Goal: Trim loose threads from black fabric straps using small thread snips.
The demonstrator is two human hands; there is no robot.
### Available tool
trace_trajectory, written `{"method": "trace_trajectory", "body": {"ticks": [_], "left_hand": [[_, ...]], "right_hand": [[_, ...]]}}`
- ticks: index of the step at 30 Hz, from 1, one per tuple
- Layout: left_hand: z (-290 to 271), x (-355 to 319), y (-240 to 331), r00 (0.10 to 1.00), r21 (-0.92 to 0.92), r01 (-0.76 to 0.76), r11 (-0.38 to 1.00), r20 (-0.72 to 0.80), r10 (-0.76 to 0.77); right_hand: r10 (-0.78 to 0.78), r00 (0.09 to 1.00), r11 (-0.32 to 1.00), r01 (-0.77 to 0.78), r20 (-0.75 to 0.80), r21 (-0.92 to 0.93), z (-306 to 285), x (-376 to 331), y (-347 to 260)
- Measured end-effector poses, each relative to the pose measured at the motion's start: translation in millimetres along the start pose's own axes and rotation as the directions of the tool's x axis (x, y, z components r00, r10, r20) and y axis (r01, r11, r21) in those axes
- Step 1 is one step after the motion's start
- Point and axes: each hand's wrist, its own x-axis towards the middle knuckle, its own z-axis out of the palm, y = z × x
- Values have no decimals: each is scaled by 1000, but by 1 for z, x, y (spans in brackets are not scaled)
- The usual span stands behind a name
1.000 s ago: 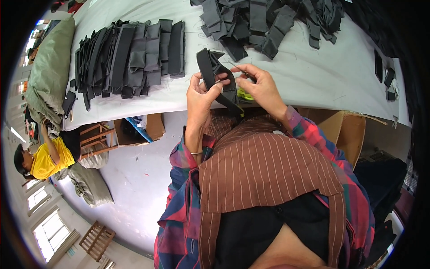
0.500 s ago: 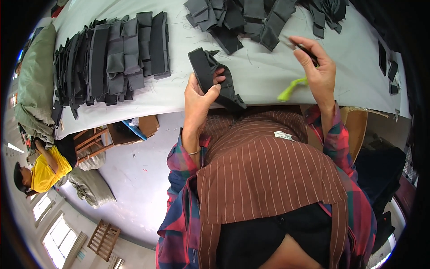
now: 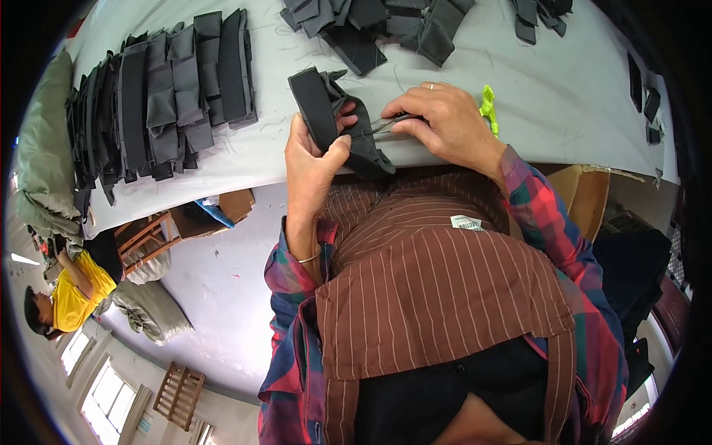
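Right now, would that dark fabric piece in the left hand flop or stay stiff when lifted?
The dark fabric piece probably flops: it folds and droops over the left hand. It seems light, pinched easily. Its matte surface likely won't slip.

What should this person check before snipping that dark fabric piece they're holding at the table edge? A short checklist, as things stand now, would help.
1. Left hand grips the dark fabric piece firmly: ok, fingers wrap it.
2. Right hand holds the small metal snips: ok, tips meet the fabric.
3. Left thumb clear of the tips: cannot tell, it lies close by.
4. Exact spot being cut is visible: cannot tell, too small.
5. Stacked row of finished pieces out of the way: ok, off to the left.
6. Loose pile apart from the work: ok, farther up the table.
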Motion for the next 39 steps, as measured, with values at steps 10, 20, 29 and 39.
{"method": "trace_trajectory", "body": {"ticks": [10,20,29,39], "left_hand": [[-1,1,-1,1000,2,15,1000,-4,-15],[0,2,4,998,-5,54,999,-7,-54],[-2,1,8,994,-73,111,991,-16,-113],[-4,1,10,990,-163,138,977,7,-139]], "right_hand": [[-50,999,998,50,-1,43,5,3,2],[-117,993,992,115,-29,-58,6,6,-2],[-103,993,994,101,-51,-51,4,9,-4],[-197,980,967,194,-2,-167,16,19,-17]]}}
